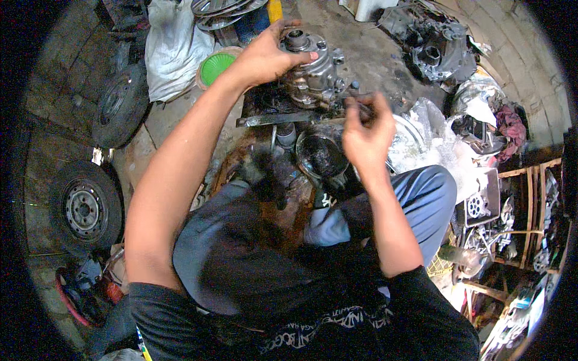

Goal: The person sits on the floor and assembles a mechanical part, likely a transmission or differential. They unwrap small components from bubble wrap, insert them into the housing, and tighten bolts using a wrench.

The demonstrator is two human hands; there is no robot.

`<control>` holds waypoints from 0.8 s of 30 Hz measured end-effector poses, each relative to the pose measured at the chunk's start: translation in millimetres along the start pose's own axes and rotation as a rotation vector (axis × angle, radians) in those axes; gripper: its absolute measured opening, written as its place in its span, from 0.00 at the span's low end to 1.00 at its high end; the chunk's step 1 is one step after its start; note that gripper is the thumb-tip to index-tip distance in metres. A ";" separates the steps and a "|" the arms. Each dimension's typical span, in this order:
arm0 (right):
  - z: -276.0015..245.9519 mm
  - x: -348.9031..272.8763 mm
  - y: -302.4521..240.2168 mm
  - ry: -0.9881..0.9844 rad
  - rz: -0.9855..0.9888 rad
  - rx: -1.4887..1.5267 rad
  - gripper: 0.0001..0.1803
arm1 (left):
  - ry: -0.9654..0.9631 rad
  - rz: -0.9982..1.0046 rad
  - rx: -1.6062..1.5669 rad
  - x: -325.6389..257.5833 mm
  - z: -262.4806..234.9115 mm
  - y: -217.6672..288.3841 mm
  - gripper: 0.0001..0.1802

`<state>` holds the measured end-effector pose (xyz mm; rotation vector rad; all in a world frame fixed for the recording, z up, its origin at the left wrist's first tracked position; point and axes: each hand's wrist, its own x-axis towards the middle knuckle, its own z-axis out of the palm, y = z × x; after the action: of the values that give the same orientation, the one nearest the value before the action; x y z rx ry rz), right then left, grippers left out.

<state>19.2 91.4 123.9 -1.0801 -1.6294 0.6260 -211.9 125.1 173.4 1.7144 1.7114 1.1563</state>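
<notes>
A greasy grey metal gearbox housing (311, 75) with a round collar on top stands upright in front of me. My left hand (265, 55) grips its upper left side, thumb across the top and fingers around the back. To the right of the housing my right hand (368, 129) is closed, its fingers pinched together beside the lower right edge. What those fingers hold is dark, blurred and partly hidden. A flat metal bar (280, 119) lies under the housing's near side. Closer to me sits a round, oily black metal pan (323, 151).
Wheels with tyres (84, 207) stand at the left. A white sack (177, 51) and a green round dish (218, 67) are at the far left. Another dirty metal casing (435, 53) lies at the far right, with clear plastic (430, 129) and a wooden rack (530, 204) of parts nearer.
</notes>
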 end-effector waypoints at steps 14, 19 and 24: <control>-82.0 -35.4 213.9 0.037 0.286 -0.247 0.25 | 0.016 0.011 0.171 -6.8 6.4 10.5 0.38; -65.4 -65.9 267.9 -0.111 0.315 -0.455 0.18 | 0.025 0.080 0.202 -3.6 9.0 6.9 0.33; -62.1 -74.6 283.0 -0.373 0.328 -0.675 0.18 | 0.031 0.013 0.153 -10.6 9.8 9.5 0.31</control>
<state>178.4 148.4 -122.9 -1.8316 -2.0787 0.5137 -197.2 116.1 173.1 1.8085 1.8522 1.0871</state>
